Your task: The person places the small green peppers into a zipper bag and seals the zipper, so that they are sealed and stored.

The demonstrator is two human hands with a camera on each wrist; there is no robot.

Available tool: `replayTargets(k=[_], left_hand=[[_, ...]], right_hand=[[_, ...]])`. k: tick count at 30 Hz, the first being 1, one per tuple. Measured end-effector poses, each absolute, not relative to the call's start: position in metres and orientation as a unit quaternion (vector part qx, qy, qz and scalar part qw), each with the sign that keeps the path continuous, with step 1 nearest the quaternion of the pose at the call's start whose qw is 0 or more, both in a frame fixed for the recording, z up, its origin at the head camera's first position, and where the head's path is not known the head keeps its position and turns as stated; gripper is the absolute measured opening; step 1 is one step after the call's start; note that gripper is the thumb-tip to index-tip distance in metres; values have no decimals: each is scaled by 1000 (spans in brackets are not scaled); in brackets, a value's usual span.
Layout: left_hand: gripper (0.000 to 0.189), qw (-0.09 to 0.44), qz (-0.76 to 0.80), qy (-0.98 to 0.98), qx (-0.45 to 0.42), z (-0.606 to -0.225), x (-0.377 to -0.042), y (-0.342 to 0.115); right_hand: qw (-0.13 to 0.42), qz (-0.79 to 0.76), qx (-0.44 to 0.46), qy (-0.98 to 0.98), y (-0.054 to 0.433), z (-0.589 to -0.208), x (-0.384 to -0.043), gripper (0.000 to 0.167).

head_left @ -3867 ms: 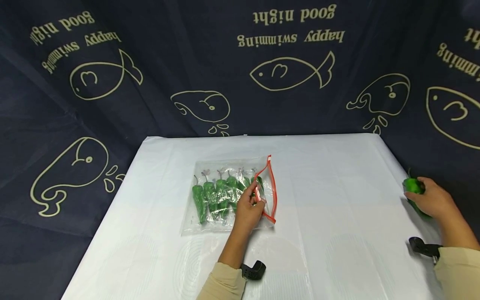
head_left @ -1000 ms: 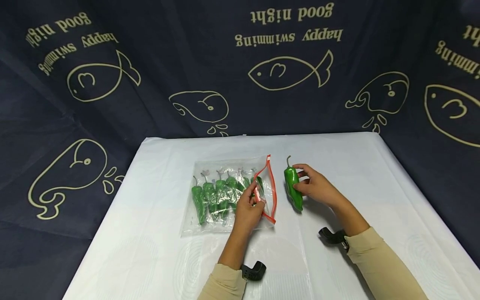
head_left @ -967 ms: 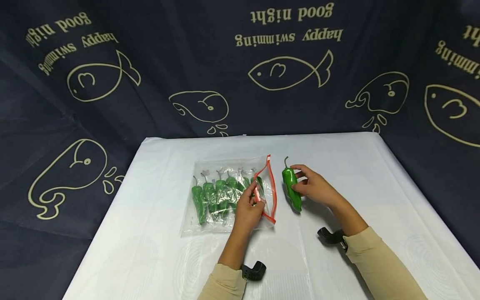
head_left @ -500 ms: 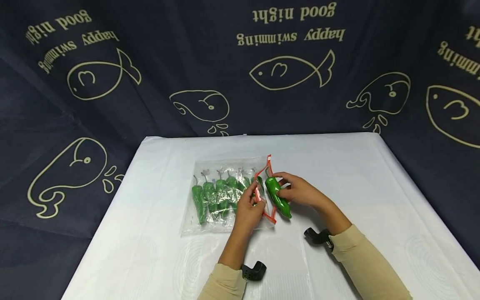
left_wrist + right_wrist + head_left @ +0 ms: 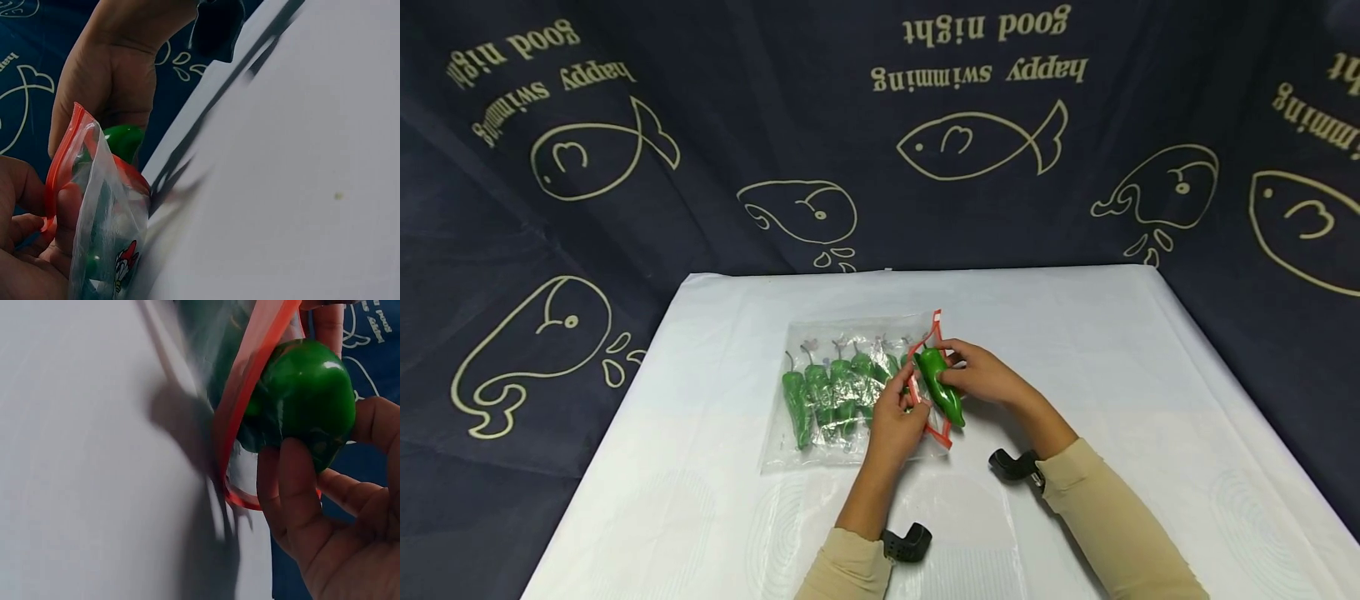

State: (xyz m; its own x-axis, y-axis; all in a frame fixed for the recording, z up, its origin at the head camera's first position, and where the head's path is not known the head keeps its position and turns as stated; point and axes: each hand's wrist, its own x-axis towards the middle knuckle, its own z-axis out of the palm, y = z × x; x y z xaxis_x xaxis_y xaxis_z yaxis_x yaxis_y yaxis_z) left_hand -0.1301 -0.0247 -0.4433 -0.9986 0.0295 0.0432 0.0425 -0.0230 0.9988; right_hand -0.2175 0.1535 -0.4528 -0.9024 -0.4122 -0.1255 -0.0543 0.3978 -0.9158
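A clear zip bag (image 5: 777, 457) with a red zip edge lies on the table, several green peppers (image 5: 797, 408) side by side inside it. My left hand (image 5: 897, 423) pinches the upper layer of the bag at its right-hand mouth, which gapes in the left wrist view. My right hand (image 5: 988, 377) grips another glossy green pepper (image 5: 942, 387) between thumb and fingers, its stem end toward the bag. In the right wrist view this pepper (image 5: 315, 394) is partly within the red-edged mouth (image 5: 234, 419). The bag film covers part of it.
The white-covered table (image 5: 1120, 358) extends around the bag to both sides. Behind it hangs a dark blue curtain (image 5: 715, 100) with fish and whale drawings. Black wrist cameras (image 5: 910, 543) stick out from both wrists, low over the table.
My right hand has brought the pepper from the table's far right edge leftward to the bag, and its stem end has entered the mouth. My left hand has kept its pinch in place.
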Motion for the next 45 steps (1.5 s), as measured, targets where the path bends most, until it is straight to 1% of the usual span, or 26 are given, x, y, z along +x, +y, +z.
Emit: replayTargets(k=[7,14,16,25,30,34,38,42,45], left_hand=[[65,8,-713,-701,-25,-443,-130,-26],[65,-1,-711,-703,-21,-444,-131,-27],[65,-4,-713,-701,-21,-444,-131,-28],[66,-10,-716,-697,-28,-440,-130,-29],[65,1,-708,-705,-34,-441,-130,-28],[65,10,-708,-705,-33,-448,-133,-27],[67,10,-707,-707,-28,-466,-141,-26],[70,0,-715,-698,-24,-476,-146,-24],[64,-4,-709,-705,-23,-478,-147,-23]], right_hand=[[167,-525,-127,825,149,-452,-218,58],[122,-482,-127,858,143,-457,-220,57],[119,-484,-120,859,141,-458,-220,56],[136,-548,-54,824,130,-465,-216,55],[160,-610,-28,776,124,-466,-215,52],[176,-645,-5,743,122,-467,-213,49],[186,-669,5,719,125,-467,-213,49],[189,-677,9,711,129,-466,-213,51],[191,-681,8,707,131,-467,-213,51]])
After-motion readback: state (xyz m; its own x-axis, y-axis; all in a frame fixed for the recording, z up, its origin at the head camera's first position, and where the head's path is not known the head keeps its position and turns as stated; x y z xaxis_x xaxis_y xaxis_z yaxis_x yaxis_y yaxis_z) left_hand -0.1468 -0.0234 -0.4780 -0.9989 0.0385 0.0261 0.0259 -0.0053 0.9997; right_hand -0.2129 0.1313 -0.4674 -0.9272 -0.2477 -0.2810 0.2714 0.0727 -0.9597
